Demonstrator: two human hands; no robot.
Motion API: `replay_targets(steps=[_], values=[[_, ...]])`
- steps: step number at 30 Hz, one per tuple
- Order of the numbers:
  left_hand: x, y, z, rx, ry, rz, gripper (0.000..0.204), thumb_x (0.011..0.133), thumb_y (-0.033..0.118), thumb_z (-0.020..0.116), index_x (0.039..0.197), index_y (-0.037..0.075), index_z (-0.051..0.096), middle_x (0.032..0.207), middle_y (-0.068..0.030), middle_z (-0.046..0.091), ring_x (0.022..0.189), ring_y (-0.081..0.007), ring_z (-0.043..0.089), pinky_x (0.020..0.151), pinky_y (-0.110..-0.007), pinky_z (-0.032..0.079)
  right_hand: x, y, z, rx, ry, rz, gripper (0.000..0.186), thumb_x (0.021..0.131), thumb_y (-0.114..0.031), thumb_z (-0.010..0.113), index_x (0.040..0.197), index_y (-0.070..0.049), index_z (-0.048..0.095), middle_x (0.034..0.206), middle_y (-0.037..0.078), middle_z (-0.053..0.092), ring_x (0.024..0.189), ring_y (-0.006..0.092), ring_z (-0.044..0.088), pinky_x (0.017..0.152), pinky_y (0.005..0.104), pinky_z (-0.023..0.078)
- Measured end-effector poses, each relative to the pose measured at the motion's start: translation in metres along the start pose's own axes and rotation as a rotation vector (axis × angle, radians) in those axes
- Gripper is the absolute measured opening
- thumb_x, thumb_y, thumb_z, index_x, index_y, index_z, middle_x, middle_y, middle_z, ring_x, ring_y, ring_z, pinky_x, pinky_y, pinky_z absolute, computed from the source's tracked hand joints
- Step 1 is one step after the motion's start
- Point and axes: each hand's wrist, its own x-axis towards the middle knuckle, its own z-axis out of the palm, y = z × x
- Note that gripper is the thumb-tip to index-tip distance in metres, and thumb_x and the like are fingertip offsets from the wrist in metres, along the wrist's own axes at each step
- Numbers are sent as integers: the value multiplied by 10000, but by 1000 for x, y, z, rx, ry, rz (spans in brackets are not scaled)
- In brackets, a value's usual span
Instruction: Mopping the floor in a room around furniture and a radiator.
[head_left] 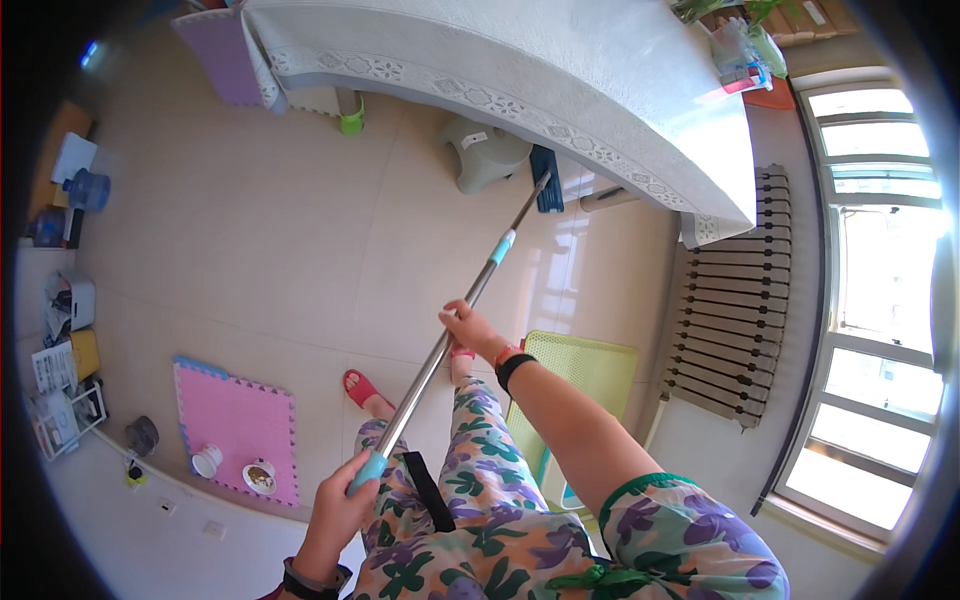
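A flat mop with a silver pole [422,377] slants from my lap up to the far right. Near its lower end, my left hand [340,502] is wrapped round the teal grip. Higher up, my right hand [470,328] closes round the metal pole. The dark blue mop head [547,178] lies on the tiled floor [300,230], partly under the hanging edge of the white tablecloth [480,95]. Just left of the mop head stands a grey plastic stool [484,155].
A white radiator [730,310] lines the wall below the window on the right. By my right leg is a yellow-green chair [585,375]. A pink foam mat [235,425] at lower left bears a white cup [207,459] and a bowl [260,477]. Blue water jugs [87,190] stand far left.
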Motion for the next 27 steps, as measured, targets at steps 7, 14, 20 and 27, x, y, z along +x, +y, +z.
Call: replay_targets(steps=[7, 14, 20, 27], values=[[-56, -36, -79, 36, -47, -158, 434, 817, 103, 618, 1241, 45, 538, 785, -43, 611, 609, -80, 535, 549, -218, 439, -60, 10, 94, -18, -69, 129, 379, 913, -370, 494, 1137, -74, 418, 726, 83, 579, 540, 152, 583, 472, 269, 493], [-124, -67, -214, 339, 443, 26, 193, 887, 147, 541, 971, 6, 643, 686, -31, 586, 587, -74, 510, 489, -232, 399, -84, -43, 245, 122, -227, 64, 393, 924, -399, 447, 1116, -59, 404, 770, 108, 588, 568, 187, 577, 517, 301, 499], [-238, -86, -305, 375, 668, 46, 223, 905, 159, 514, 798, -9, 615, 625, -31, 559, 438, -71, 463, 328, -232, 340, -130, -110, 366, 150, -551, -84, 342, 939, -371, 402, 1074, -57, 386, 734, 124, 552, 570, 197, 574, 466, 331, 491], [-258, -4, -308, 425, 567, -257, 244, 905, 221, 545, 999, 20, 649, 669, -1, 569, 491, -66, 438, 439, -215, 341, -142, -161, 358, -101, -660, -320, 364, 959, -308, 364, 1038, 43, 422, 687, 156, 575, 570, 281, 633, 436, 372, 493]])
